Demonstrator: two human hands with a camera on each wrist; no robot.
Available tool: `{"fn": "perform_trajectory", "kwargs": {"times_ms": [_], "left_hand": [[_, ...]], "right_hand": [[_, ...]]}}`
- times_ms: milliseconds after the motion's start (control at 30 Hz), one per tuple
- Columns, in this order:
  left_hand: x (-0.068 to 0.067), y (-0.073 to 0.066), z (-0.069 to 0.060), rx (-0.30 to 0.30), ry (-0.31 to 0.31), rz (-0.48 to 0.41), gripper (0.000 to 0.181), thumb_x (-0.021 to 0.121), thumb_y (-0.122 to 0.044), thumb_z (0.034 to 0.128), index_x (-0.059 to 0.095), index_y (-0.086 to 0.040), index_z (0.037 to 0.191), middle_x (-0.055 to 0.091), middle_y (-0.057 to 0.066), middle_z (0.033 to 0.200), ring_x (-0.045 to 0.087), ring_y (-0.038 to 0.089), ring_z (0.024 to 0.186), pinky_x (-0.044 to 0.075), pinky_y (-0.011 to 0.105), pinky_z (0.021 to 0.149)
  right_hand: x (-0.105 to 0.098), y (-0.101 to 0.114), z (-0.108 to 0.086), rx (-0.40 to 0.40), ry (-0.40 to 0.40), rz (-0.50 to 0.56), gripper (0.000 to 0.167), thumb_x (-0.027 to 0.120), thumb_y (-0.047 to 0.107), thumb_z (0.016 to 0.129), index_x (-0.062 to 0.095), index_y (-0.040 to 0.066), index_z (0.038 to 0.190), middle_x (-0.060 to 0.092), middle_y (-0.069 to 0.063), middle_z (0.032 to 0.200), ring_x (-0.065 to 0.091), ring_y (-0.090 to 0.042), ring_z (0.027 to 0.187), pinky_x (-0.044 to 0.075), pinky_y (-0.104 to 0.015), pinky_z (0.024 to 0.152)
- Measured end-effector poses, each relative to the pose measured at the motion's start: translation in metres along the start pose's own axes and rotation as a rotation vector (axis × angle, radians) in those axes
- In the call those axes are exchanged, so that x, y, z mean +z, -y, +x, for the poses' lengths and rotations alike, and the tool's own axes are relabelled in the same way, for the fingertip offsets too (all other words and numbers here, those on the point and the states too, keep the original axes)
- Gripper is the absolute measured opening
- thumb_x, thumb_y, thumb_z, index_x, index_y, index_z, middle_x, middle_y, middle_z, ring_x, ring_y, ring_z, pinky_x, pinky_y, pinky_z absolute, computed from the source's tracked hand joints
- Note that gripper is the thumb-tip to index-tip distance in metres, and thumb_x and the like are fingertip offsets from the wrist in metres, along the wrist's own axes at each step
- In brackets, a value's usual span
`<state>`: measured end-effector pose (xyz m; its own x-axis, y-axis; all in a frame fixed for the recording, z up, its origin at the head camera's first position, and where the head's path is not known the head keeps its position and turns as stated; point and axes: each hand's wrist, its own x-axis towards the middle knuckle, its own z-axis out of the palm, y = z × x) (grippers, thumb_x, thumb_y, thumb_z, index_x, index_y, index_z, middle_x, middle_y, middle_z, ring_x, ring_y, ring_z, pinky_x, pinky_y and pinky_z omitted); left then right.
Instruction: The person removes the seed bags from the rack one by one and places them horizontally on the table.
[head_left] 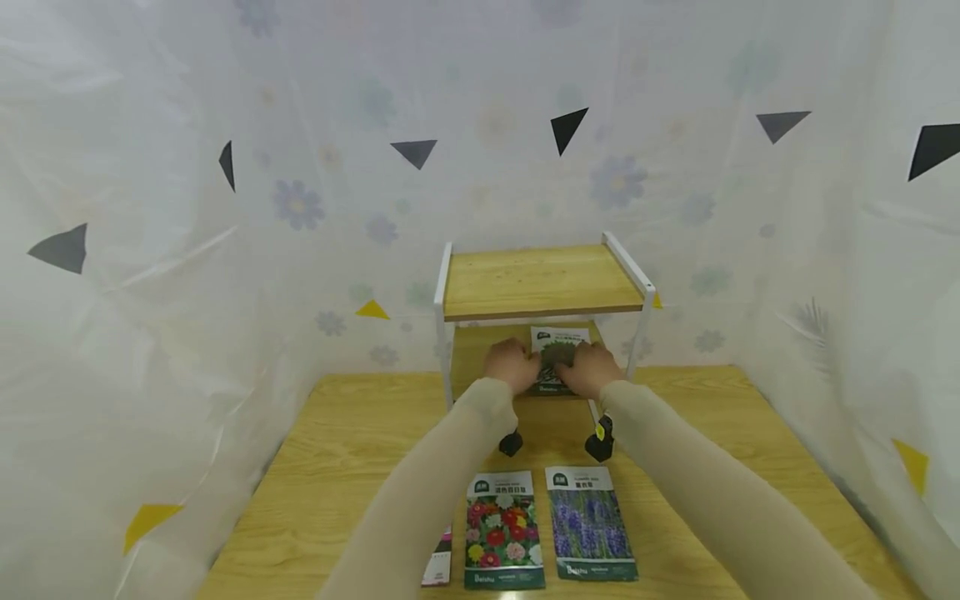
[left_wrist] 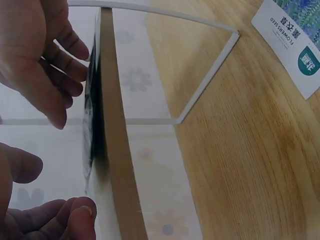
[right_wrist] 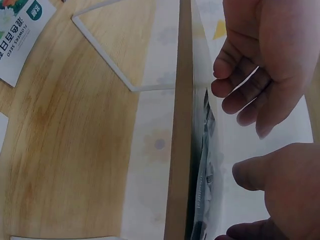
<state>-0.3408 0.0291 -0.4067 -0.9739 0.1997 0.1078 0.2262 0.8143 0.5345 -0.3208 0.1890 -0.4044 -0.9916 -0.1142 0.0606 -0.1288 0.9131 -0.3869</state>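
A seed packet (head_left: pixel 561 335) with a green plant picture and a white top lies on the middle board (head_left: pixel 471 354) of a small shelf. My left hand (head_left: pixel 512 365) is at its left side and my right hand (head_left: pixel 591 371) over its right part. In the left wrist view, the left hand (left_wrist: pixel 50 217) has loosely bent fingers and thumb apart, with nothing between them. The right hand (right_wrist: pixel 280 187) likewise shows a gap between thumb and fingers in the right wrist view. Its lower fingers come close to the packet (right_wrist: pixel 204 185); whether they touch it cannot be told.
The shelf's top board (head_left: pixel 540 275) overhangs the hands, between white side frames (head_left: pixel 442 283). Nearer on the wooden table (head_left: pixel 352 442) lie a zinnia-like flower packet (head_left: pixel 504 533) and a purple flower packet (head_left: pixel 592 525). The left sleeve partly covers another packet (head_left: pixel 438 562).
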Motion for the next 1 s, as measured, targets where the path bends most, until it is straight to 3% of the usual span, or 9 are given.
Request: {"fn": "perform_trajectory", "kwargs": {"times_ms": [167, 400, 567, 800, 1000], "left_hand": [[0.008, 0.002, 0.006, -0.003, 0.017, 0.066, 0.041, 0.043, -0.032, 0.1016, 0.064, -0.002, 0.119, 0.062, 0.013, 0.12, 0.059, 0.029, 0.109, 0.049, 0.041, 0.089], [0.016, -0.002, 0.011, -0.101, 0.056, -0.037, 0.05, 0.044, -0.036, 0.1007, 0.052, 0.0, 0.134, 0.053, 0.015, 0.135, 0.053, 0.03, 0.119, 0.047, 0.04, 0.092], [0.025, -0.006, 0.016, -0.127, 0.075, -0.032, 0.048, 0.044, -0.037, 0.0991, 0.057, 0.0, 0.127, 0.057, 0.014, 0.129, 0.058, 0.029, 0.11, 0.05, 0.038, 0.084], [0.031, -0.013, 0.013, -0.127, 0.071, -0.016, 0.049, 0.047, -0.037, 0.0981, 0.058, 0.0, 0.128, 0.058, 0.014, 0.127, 0.057, 0.029, 0.113, 0.049, 0.038, 0.089], [0.037, -0.01, 0.011, -0.089, 0.015, 0.034, 0.038, 0.052, -0.035, 0.0968, 0.066, -0.003, 0.111, 0.065, 0.009, 0.108, 0.061, 0.025, 0.1, 0.05, 0.036, 0.084]], "right_hand": [[0.011, -0.007, 0.013, 0.048, -0.011, -0.009, 0.067, 0.042, 0.038, 0.099, 0.042, -0.022, 0.129, 0.043, -0.04, 0.131, 0.037, -0.054, 0.124, 0.027, -0.06, 0.105], [0.014, -0.019, 0.024, 0.157, -0.019, -0.018, 0.07, 0.043, 0.046, 0.097, 0.051, -0.018, 0.123, 0.046, -0.04, 0.122, 0.04, -0.054, 0.116, 0.032, -0.06, 0.098], [0.011, -0.027, 0.024, 0.207, 0.015, 0.01, 0.072, 0.043, 0.048, 0.095, 0.048, -0.016, 0.128, 0.042, -0.041, 0.124, 0.037, -0.056, 0.119, 0.037, -0.06, 0.096], [0.009, -0.035, 0.022, 0.235, 0.028, 0.004, 0.076, 0.042, 0.054, 0.096, 0.051, -0.016, 0.125, 0.041, -0.041, 0.123, 0.034, -0.056, 0.12, 0.035, -0.061, 0.096], [0.008, -0.037, 0.02, 0.228, 0.01, 0.008, 0.074, 0.044, 0.053, 0.095, 0.053, -0.016, 0.122, 0.044, -0.039, 0.123, 0.037, -0.055, 0.118, 0.034, -0.061, 0.097]]}}
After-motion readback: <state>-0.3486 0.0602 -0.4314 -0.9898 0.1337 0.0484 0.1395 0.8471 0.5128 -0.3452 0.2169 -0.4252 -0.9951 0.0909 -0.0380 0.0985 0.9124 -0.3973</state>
